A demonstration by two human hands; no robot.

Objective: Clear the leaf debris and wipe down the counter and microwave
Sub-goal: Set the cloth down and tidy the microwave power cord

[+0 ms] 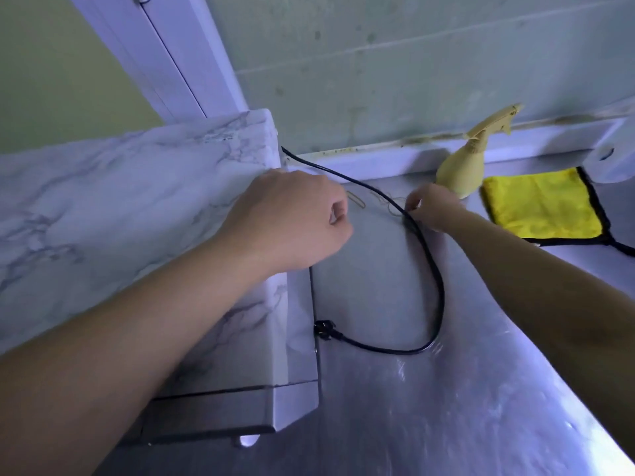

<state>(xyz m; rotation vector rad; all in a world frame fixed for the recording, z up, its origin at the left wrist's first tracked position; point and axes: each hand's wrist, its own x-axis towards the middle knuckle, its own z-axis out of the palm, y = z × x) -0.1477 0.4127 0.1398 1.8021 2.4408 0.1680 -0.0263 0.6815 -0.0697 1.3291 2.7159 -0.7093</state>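
The right grip (431,207) is pinched at the fingertips, seemingly on a strand of leaf debris (357,201), right against the black cord (436,280) that loops across the counter (481,372). More thin strands lie between the two grips, just left of the right one. The left grip (292,218) hangs curled over the microwave (120,187) edge; I cannot tell whether anything is inside it. I'd judge this an early stage, since the picking-up is under way and debris is left on the counter. No wiping seems to have begun. The yellow cloth (539,204) lies flat, well to the right of the right grip, and the spray bottle (464,170) stands just behind it.
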